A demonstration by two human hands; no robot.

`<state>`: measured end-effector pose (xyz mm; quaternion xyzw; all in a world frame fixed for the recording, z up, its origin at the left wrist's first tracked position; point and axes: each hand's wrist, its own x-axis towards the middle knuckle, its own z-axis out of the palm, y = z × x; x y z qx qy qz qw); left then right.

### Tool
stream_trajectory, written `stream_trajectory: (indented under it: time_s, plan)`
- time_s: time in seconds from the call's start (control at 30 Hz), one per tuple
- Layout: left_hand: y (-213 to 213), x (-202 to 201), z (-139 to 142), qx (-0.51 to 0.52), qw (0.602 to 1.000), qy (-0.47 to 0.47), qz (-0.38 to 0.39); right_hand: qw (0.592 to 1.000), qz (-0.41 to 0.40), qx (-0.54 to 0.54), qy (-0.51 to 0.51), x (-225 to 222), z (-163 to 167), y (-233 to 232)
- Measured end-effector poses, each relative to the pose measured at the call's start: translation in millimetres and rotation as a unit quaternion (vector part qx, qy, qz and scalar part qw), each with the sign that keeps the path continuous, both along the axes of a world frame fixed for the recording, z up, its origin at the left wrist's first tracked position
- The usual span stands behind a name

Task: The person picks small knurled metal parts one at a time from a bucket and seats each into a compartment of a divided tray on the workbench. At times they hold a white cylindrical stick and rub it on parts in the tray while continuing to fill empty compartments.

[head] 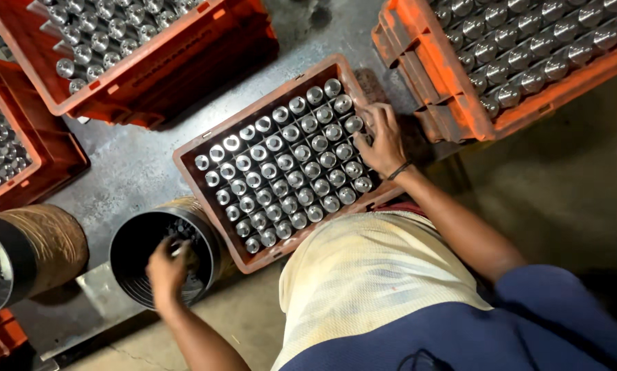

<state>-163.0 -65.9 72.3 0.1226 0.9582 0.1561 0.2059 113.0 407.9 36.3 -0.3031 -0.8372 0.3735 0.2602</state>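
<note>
On the grey metal floor [126, 172], your right hand [382, 139] rests spread-fingered on the orange crate [191, 175] of steel cylinders [288, 161]; your left hand [167, 268] curls inside the black drum [133, 251], grip unclear.

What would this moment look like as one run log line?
left hand: reaching inside black bucket | right hand: on metal cylinders at far edge of orange crate | more filled crates around

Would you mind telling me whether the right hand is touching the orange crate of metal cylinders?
Touching: the head view shows the right hand resting on the rim of the orange crate.
</note>
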Motion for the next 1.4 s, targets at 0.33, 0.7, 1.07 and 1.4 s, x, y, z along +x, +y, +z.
stream_trajectory:
  time_s: [0.33,0.7,1.07,1.4]
  plan:
    - [6,10,-99,0.086,0.983,-0.142,-0.074,1.000,0.019,-0.003,-0.004,0,1,2]
    - [16,4,-96,0.021,0.997,-0.070,-0.026,1.000,0.017,-0.010,-0.019,-1,-1,4]
    - [1,-4,-72,0.322,0.933,-0.025,0.161,1.000,0.010,-0.015,-0.013,-4,6,0]
    - [121,51,60,0.382,0.911,-0.088,0.128,0.943,0.134,-0.303,0.021,-25,33,-52]
